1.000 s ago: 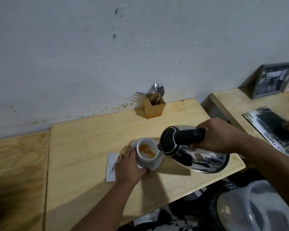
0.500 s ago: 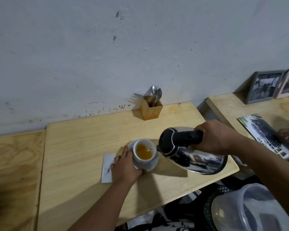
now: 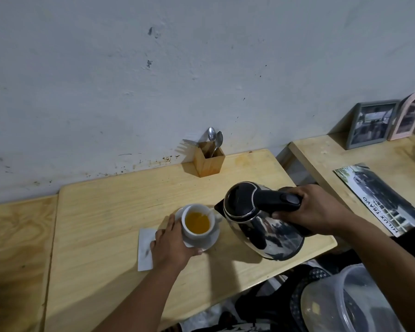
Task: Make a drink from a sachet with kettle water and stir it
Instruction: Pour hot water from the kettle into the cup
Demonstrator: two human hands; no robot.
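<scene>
Kettle point(image 3: 261, 226) tilted in right grip point(image 3: 314, 212) pours into half-full cup point(image 3: 194, 236); left grip point(image 3: 170, 245) holds saucer point(image 3: 211, 241); stirring not yet done.

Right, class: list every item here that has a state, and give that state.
White ceramic cup: upright on white saucer, part-filled with orange liquid.
Steel kettle with black lid: tilted toward cup, lid closed.
Left hand: holds saucer's rim.
Right hand: grips kettle's handle.
Wooden cutlery box: upright, holding spoons and fork.

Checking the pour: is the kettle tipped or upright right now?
Tipped. The kettle leans spout-first toward the cup of orange drink, held by its handle in the right hand.
</scene>
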